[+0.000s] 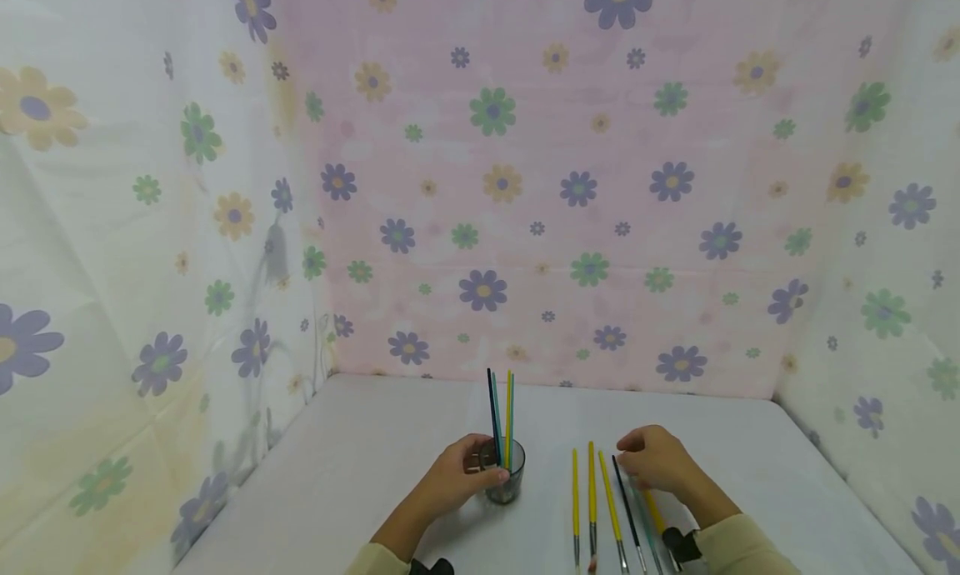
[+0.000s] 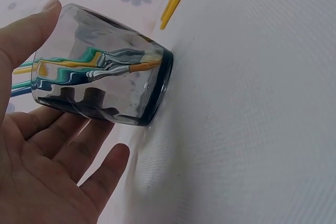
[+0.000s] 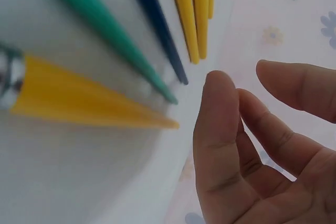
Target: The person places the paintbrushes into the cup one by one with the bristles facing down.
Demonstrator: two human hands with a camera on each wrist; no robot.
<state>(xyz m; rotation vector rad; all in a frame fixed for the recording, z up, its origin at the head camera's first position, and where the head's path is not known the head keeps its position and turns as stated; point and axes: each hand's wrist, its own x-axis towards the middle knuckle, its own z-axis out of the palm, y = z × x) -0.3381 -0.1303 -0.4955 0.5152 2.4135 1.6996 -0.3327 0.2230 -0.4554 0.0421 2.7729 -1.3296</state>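
Note:
A clear dark-based glass mug (image 1: 504, 485) stands on the white table with several paintbrushes (image 1: 510, 417) in it, bristles down. My left hand (image 1: 459, 478) grips the glass from the left, thumb at the near side near the rim and fingers round the far side. In the left wrist view the bristles (image 2: 144, 66) show through the glass wall. To the right, a row of paintbrushes lies on the table: yellow ones (image 1: 592, 492), a dark blue one (image 3: 155, 24) and a green one (image 3: 107, 32). My right hand (image 1: 657, 462) hovers over the handle tips, fingers loosely bent, holding nothing.
At the row's right end lies a thicker yellow brush (image 3: 79, 93), partly covered by my right arm in the head view. Flower-patterned cloth (image 1: 525, 225) walls the white table (image 1: 360, 425) at the back and both sides.

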